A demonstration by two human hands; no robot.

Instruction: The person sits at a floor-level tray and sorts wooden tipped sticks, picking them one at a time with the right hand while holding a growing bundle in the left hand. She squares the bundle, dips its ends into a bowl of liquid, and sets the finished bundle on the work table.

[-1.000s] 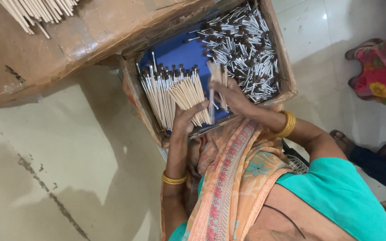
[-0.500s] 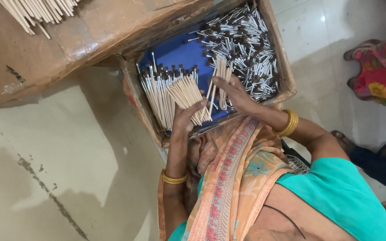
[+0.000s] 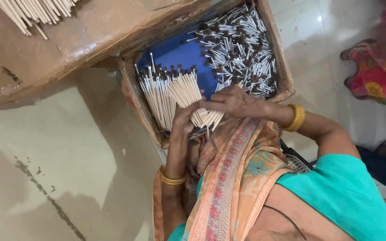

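over the cardboard box (image 3: pixel 280 67), both hands (image 3: pixel 211 109) clasp a stick bundle (image 3: pixel 192 99).

Stained pale floor (image 3: pixel 45 169); glossy tiles (image 3: pixel 322 53) reflect light.

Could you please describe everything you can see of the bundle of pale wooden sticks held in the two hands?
The bundle of pale wooden sticks is thin, straight, bare light wood, fanned slightly and tilted over the blue-lined cardboard box. The left hand grips it from below; the right hand presses its lower end. Beside it lie dark-tipped sticks.
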